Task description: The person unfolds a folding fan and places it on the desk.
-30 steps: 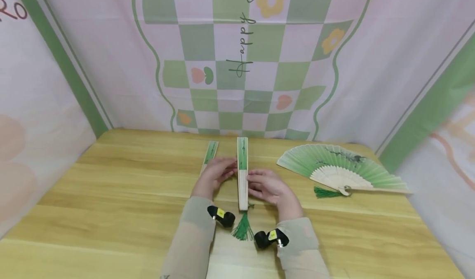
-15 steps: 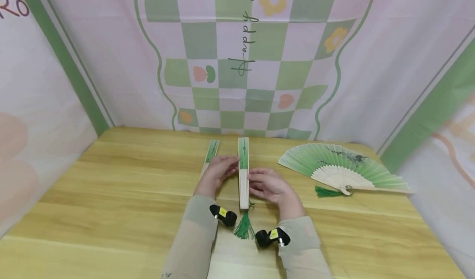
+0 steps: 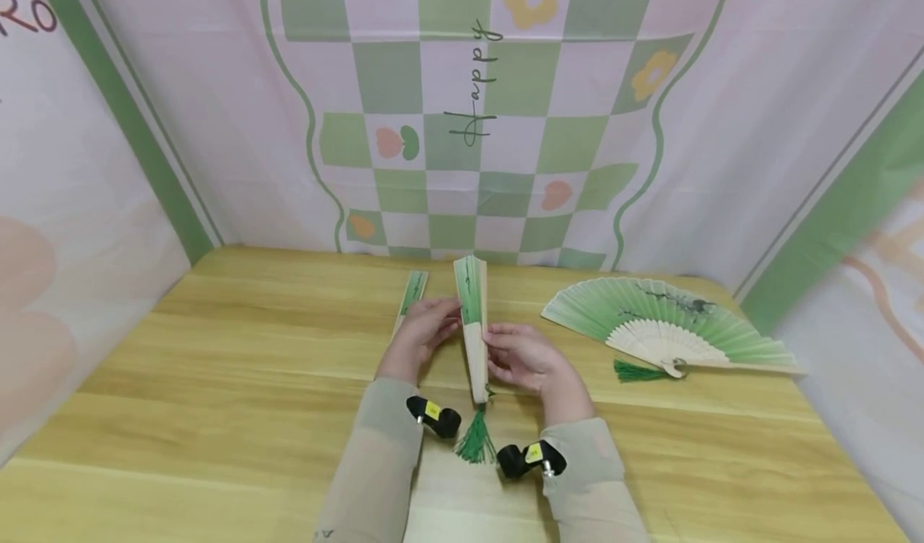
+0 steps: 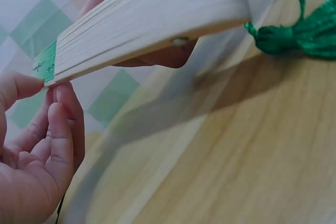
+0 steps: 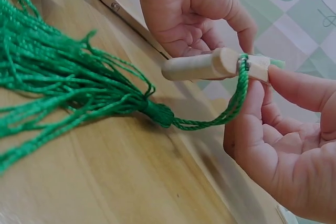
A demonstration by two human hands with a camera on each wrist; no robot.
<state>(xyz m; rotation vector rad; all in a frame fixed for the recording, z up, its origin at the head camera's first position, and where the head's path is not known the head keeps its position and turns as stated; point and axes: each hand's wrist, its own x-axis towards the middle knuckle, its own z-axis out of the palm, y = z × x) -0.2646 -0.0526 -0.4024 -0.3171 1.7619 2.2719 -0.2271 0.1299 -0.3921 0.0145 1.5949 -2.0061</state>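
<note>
While my left hand (image 3: 424, 328) pinched the left edge of a barely spread fan (image 3: 473, 342), my right hand (image 3: 530, 358) pinched its right edge, midway across the wooden table (image 3: 216, 407), green tassel (image 3: 475, 440) at the near end, folded fan (image 3: 414, 290) left, wide-spread fan (image 3: 667, 330) right.

"Happy" (image 3: 474, 86) runs sideways up the checked backdrop (image 3: 515, 78); "RO" (image 3: 27, 14) stands on the left curtain (image 3: 65, 142).
</note>
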